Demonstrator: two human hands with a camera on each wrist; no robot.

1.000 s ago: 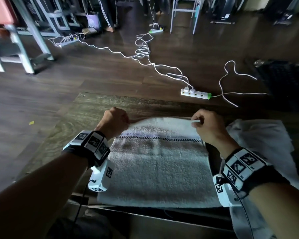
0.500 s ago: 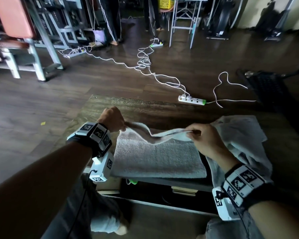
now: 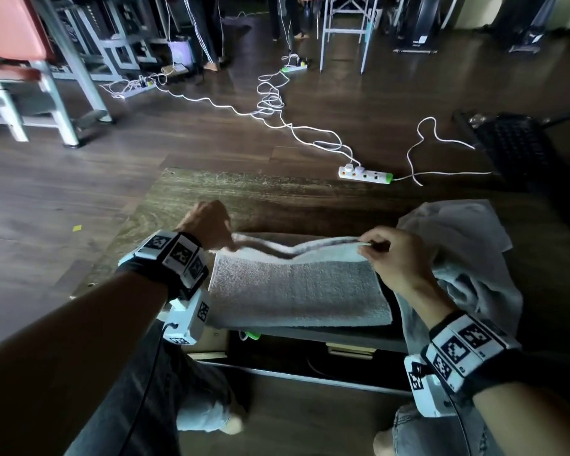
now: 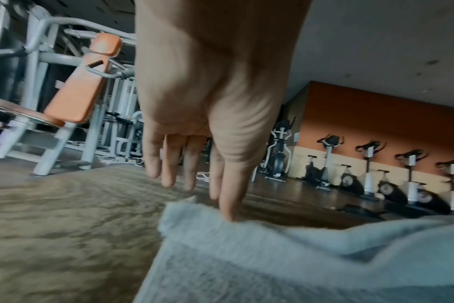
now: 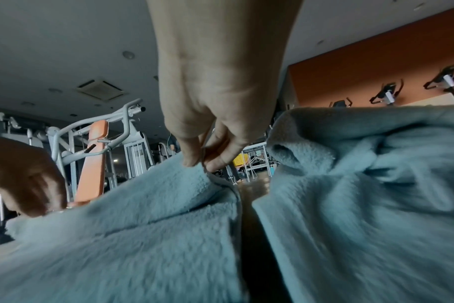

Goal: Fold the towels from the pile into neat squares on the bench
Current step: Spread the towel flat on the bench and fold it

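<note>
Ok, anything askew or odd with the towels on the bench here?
Mostly no. The towel is mid-fold, its far edge sagging unevenly between the left hand and right hand. The crumpled pile waits beside it on the bench.

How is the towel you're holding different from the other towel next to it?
The held towel lies mostly flat with straight edges; the other towel is crumpled. The left hand and right hand pinch the held towel's far corners, lifting that edge; nothing holds the other towel. Both are pale, fluffy and on the bench.
</note>
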